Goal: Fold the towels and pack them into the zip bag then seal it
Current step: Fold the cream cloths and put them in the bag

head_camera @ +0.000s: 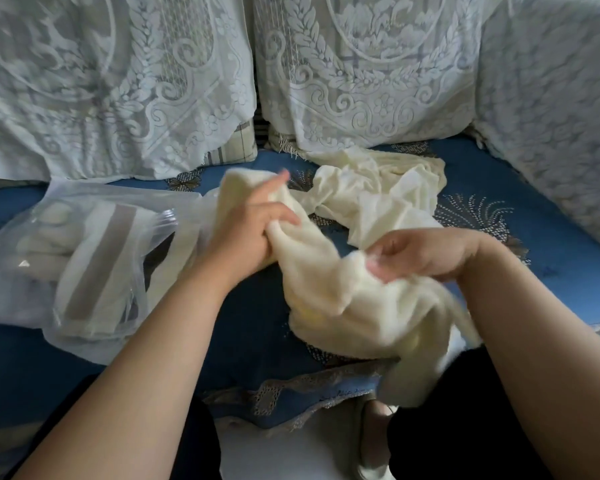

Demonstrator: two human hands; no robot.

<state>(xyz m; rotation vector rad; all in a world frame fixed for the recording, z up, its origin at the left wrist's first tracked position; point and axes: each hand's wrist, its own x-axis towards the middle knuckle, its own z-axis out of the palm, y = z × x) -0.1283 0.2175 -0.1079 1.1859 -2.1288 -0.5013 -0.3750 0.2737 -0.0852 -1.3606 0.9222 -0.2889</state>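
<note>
I see a cream towel (347, 299) held up in the middle of the view, over the blue patterned cover (250, 317) of the seat. The left hand (253, 226) grips its upper end with curled fingers, and the towel's end stands up behind this hand. The right hand (426, 254) pinches the cloth near the middle, thumb against bent fingers. The lower part of the towel hangs down toward my right knee and is blurred, so I cannot tell where its edge ends or how it is folded. Behind the hands a second cream towel (378, 188) lies crumpled on the cover, partly hidden by the left hand. At the left lies the clear zip bag (118, 271); inside it I see a folded pale towel with a grey stripe (97, 265). Whether there are more towels in the bag I cannot tell, because the plastic is wrinkled and shines. Its mouth seems to face the hands, but I cannot make out whether it is sealed. Further behind stand two cushions under white lace covers (378, 74), and another white lace cloth (555, 116) is cut off at the right edge. At the bottom, dark trousers (440, 445) and a pale shoe (374, 441) show.
</note>
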